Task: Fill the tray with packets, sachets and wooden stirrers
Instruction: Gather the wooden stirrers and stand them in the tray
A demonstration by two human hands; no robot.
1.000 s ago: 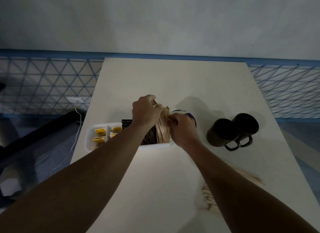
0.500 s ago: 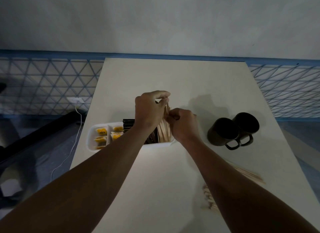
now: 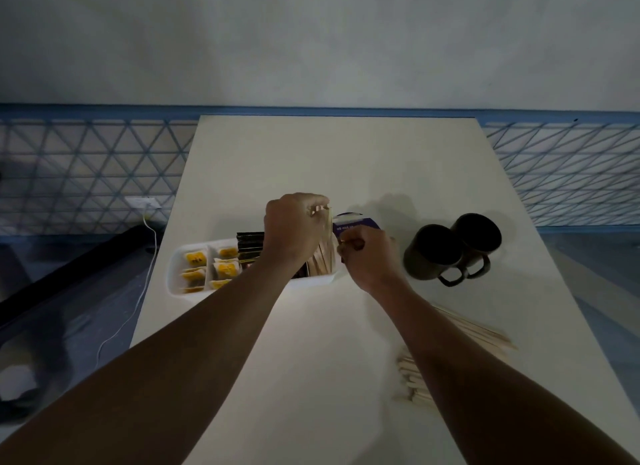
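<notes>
We judge the wooden stirrers [image 3: 323, 257] to be light, stiff and thin, easy to snap if bent and prone to fan out or slide apart in a bundle, so we would pinch them near the top ends while steadying the lower part. They stand tilted in the right end compartment of the white tray [image 3: 175, 274], a smooth, rounded plastic box on the pale matte table [image 3: 311, 343]. Our left hand [image 3: 294, 229] has its fingers closed around the stirrers' upper ends; our right hand [image 3: 367, 257] is curled against their right side, though whether it actually grips any we cannot tell. Yellow sachets [image 3: 225, 267] fill the tray's left compartments and dark, glossy packets [image 3: 249, 245] the middle. More loose stirrers [image 3: 485, 336] lie flat near the right forearm, well apart from the tray.
</notes>
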